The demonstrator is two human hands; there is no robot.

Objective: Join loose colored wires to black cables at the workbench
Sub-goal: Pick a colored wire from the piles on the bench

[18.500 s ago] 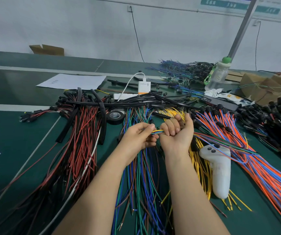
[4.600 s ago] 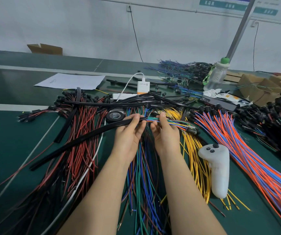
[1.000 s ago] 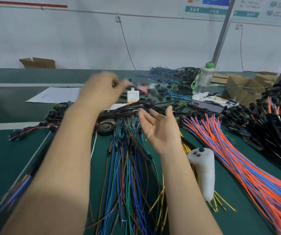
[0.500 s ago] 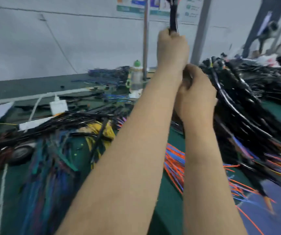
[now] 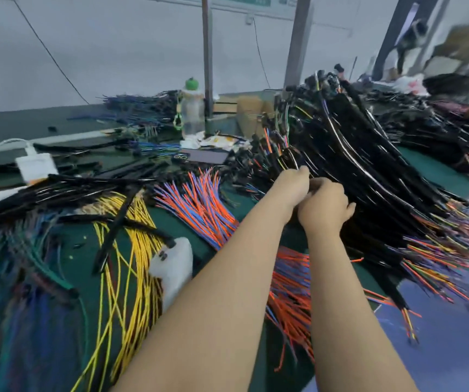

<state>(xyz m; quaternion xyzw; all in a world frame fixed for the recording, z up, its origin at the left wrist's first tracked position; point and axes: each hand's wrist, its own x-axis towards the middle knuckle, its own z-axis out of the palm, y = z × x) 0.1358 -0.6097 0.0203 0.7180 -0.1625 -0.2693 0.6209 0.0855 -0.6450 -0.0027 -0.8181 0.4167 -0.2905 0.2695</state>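
Note:
A tall heap of black cables (image 5: 369, 165) with colored wire tails lies at the right of the green bench. My left hand (image 5: 292, 185) is at the heap's near side and grips a black cable (image 5: 290, 158) with thin colored wires at its end. My right hand (image 5: 324, 207) touches the left one just behind it. Its fingers curl onto the same cable, and the fingertips are hidden. Loose orange and blue wires (image 5: 199, 205) lie below both forearms, and yellow wires (image 5: 137, 250) lie further left.
A white handheld controller (image 5: 174, 267) lies among the yellow wires. A clear bottle with a green cap (image 5: 192, 111) stands by a metal post (image 5: 207, 66). A white charger (image 5: 36, 165) and a phone (image 5: 208, 157) lie at the back left. The view is blurred.
Both hands have come down from head height to the black cable heap at the right. The cable held high half a second ago is now low against the heap.

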